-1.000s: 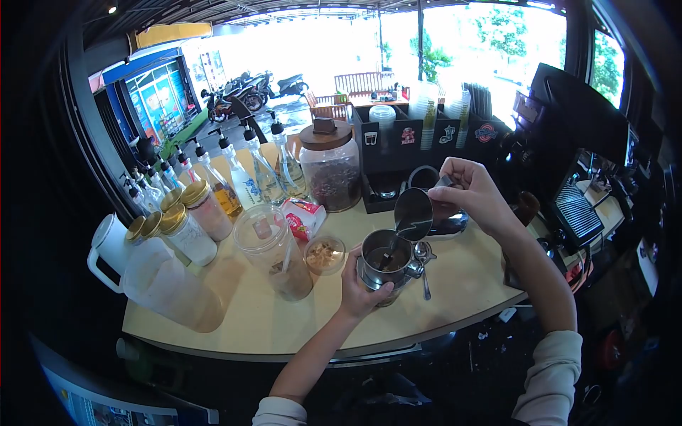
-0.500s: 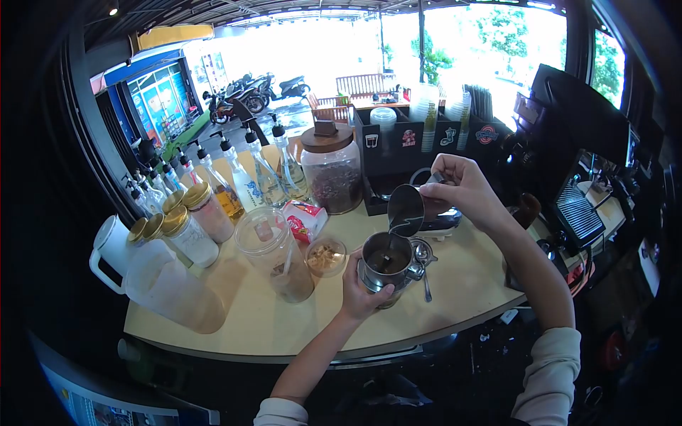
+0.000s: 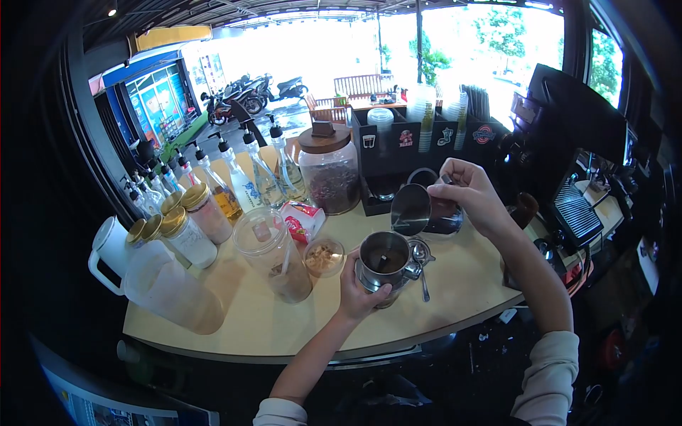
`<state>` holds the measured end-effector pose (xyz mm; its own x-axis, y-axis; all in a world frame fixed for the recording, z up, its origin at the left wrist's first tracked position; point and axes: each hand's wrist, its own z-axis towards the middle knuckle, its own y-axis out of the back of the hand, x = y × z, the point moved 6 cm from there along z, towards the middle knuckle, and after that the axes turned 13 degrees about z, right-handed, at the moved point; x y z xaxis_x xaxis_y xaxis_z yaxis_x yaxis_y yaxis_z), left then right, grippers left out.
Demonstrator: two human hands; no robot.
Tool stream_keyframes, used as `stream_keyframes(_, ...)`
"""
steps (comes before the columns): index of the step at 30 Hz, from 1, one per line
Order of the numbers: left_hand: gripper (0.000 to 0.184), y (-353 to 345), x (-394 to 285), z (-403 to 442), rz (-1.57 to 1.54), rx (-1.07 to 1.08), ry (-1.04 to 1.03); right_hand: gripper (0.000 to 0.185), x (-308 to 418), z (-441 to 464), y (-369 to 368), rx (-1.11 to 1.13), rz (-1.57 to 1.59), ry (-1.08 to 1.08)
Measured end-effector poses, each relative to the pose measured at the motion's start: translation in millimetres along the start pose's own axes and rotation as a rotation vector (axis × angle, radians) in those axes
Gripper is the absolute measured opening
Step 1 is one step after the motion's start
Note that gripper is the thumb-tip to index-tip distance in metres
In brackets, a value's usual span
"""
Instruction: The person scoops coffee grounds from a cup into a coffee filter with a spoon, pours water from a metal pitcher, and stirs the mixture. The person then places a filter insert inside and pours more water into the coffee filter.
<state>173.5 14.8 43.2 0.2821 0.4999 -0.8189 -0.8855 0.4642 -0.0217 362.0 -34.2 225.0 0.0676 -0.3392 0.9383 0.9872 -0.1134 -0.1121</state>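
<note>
My left hand (image 3: 361, 291) is wrapped round a metal drip coffee filter (image 3: 368, 270), which has a small side handle. Dark brown liquid shows inside it, with a small post in the middle. Beneath the filter a glass (image 3: 389, 301) is mostly hidden. In my right hand (image 3: 472, 193) is a steel pitcher (image 3: 412, 207), held by its handle and tilted towards the filter, its lip just above and to the right of the rim. Behind the filter's handle, a metal lid and a spoon (image 3: 425, 287) lie on the counter.
Left of the filter stand a clear lidded tumbler (image 3: 273, 255) and a small dish (image 3: 325, 256). Gold-lidded jars (image 3: 188, 241), a jug (image 3: 170, 287) and pump bottles (image 3: 238, 177) crowd the left. A wooden-lidded jar (image 3: 330, 174) and black cup organizer (image 3: 391, 153) stand behind.
The pitcher has tipped back a little and moved slightly right, away from the filter. The thin stream seen earlier at its lip no longer shows. My left hand stays on the filter.
</note>
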Motion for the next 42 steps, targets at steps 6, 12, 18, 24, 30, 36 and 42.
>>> stream_keyframes(6,0.078,-1,-6,0,-0.024,0.009,0.025,0.02,-37,-25,48,-0.197,0.253,0.011)
stream_keyframes(12,0.079,2,-3,-1,0.03,0.018,0.044,0.023,-119,-64,128,-0.454,0.455,-0.012)
stream_keyframes(18,0.079,1,2,-2,0.004,0.004,0.035,0.026,-174,-90,183,-0.571,0.471,0.042)
stream_keyframes(24,0.08,0,2,-3,-0.029,-0.008,0.039,0.021,-188,-105,186,-0.623,0.596,0.045)
stream_keyframes(30,0.079,0,-2,-2,-0.008,-0.021,0.032,0.009,-116,-111,161,-0.715,-0.575,0.457)
stream_keyframes(36,0.077,-4,-9,-3,-0.026,-0.007,0.065,0.008,-169,-95,20,0.403,-1.228,0.338)
stream_keyframes(42,0.074,1,-4,-3,0.035,-0.024,0.025,0.013,-177,-82,0,0.758,-1.458,0.339)
